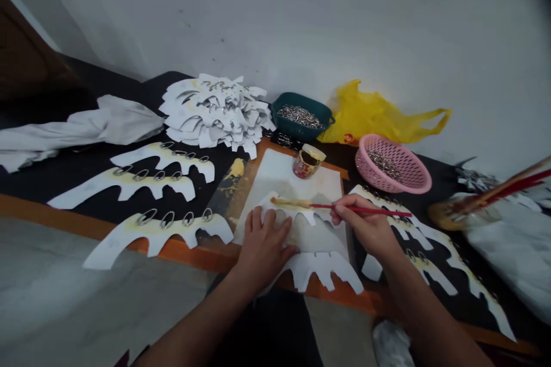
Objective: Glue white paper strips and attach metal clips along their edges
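The left hand (263, 249) is pressing open and flat on a white scalloped paper cutout (322, 269), which is lying on a stained board (293, 175), its long axis running left to right, points aimed near, no rings showing yet. The right hand (364, 226) is gripping a red-handled brush (365, 210) against its far edge; finished-looking ringed cutouts (142, 235) are lying left, with more stacked (215, 109) far.

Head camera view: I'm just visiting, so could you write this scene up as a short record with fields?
Left hand: flat on a white cutout
Right hand: gripping a red brush
Brush tip: yellow-coated, on the cutout
Beyond the hands: painted jar, green basket of metal rings, pink basket
Against the wall: yellow bag
Left side: cutout stack, ringed cutouts
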Demonstrator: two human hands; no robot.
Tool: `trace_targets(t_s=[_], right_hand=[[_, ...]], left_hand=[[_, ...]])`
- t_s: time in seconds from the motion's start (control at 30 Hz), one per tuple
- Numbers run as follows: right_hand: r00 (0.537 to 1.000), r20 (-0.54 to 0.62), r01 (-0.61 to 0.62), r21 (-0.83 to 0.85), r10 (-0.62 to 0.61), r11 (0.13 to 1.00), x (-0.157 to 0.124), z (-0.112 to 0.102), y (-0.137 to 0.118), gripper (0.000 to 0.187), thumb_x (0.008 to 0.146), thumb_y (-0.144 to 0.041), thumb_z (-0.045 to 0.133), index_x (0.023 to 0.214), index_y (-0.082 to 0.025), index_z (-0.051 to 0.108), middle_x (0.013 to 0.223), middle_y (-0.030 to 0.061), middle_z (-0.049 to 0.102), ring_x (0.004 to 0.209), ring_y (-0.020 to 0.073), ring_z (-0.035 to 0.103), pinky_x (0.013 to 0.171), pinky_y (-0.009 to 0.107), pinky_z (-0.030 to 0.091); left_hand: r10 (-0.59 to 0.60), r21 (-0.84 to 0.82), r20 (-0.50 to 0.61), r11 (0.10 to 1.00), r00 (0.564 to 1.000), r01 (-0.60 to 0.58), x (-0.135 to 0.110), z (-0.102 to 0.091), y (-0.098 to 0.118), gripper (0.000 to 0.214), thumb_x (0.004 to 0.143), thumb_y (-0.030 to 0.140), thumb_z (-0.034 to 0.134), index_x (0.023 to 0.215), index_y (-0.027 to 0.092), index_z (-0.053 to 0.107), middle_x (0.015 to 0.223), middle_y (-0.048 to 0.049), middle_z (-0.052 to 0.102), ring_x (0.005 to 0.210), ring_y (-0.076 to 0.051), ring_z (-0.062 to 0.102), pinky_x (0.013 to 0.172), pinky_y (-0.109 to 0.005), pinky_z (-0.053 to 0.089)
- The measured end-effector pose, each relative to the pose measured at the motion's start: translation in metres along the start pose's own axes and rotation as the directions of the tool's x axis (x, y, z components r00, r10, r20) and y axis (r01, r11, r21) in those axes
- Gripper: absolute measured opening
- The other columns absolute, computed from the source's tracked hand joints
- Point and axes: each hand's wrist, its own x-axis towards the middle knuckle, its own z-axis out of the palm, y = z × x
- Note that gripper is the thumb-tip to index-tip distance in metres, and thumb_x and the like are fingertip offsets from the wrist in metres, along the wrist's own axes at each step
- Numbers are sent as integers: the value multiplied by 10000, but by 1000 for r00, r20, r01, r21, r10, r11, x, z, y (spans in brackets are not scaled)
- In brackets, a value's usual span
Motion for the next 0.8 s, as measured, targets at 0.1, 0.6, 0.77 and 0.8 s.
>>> trace_targets(t_s=[0.1, 0.6, 0.77, 0.8], right_hand=[[1000, 2, 13, -2, -13, 1000, 0, 2, -6, 147, 816, -331, 620, 784, -188, 603, 657, 7, 633, 644, 135, 586, 647, 266, 463], [999, -48, 5, -12, -5, 1000, 1, 6, -17, 187, 815, -362, 607, 749, -189, 583, 622, 1, 603, 575, 121, 555, 591, 260, 464], [999, -46, -17, 16, 18, 1000, -1, 4, -15, 201, 807, -377, 616, 748, -188, 581, 643, 1, 611, 585, 122, 562, 602, 260, 466], [999, -40, -23, 18, 24, 1000, -1, 5, -15, 199, 807, -374, 616, 749, -187, 581, 638, 0, 611, 583, 121, 560, 604, 259, 465]], left_hand=[[-10, 3, -7, 1000, 1000, 10, -1, 1, 0, 546, 766, 562, 560, 1254, 321, 509, 1165, -93, 429, 1191, -366, 286, 999, -533, 277], [-13, 5, 21, 1000, 1000, 13, 1, -1, 1, 547, 769, 567, 555, 1261, 333, 500, 1173, -88, 435, 1201, -360, 282, 1004, -519, 265], [-12, 5, 26, 1000, 1000, 12, 0, -3, 1, 543, 777, 569, 542, 1261, 327, 503, 1167, -88, 439, 1199, -363, 283, 1007, -521, 261], [-10, 7, 23, 1000, 1000, 9, 0, -4, 1, 545, 777, 569, 542, 1262, 324, 502, 1168, -90, 437, 1199, -364, 282, 1006, -521, 262]])
